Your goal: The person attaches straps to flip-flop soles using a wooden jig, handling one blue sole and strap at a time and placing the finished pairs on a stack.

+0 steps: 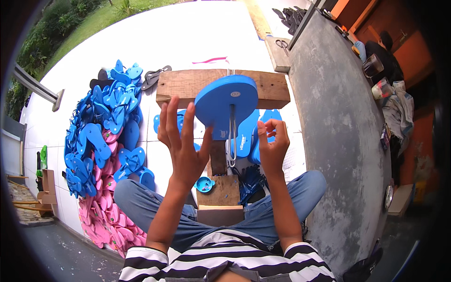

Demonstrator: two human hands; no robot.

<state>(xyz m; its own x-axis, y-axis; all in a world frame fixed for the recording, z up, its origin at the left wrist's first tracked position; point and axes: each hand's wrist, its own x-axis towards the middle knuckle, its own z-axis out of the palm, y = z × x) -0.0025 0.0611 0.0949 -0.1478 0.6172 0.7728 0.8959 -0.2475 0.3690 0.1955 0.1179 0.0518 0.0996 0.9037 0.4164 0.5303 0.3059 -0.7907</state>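
Note:
A blue flip-flop sole point(218, 96) without straps stands in front of a thick wooden beam point(176, 84). A long metal rod bent like a hook point(231, 141) runs down along the sole from a hole near a small round pale mark. My left hand point(181, 145) is open at the sole's left side, fingers spread; its thumb is by the sole's lower edge, and whether they touch I cannot tell. To the right of the rod, my right hand point(273, 145) is pinched closed, apart from the sole. Anything between those fingertips is too small to make out.
Piled blue flip-flops point(96, 141) and pink flip-flops point(105, 211) lie to the left. Several blue soles point(244, 138) rest under the beam. A small blue bowl point(204, 184) and blue straps point(253, 183) are between my legs. Scissors point(282, 45) lie far right; another person point(385, 56) sits beyond.

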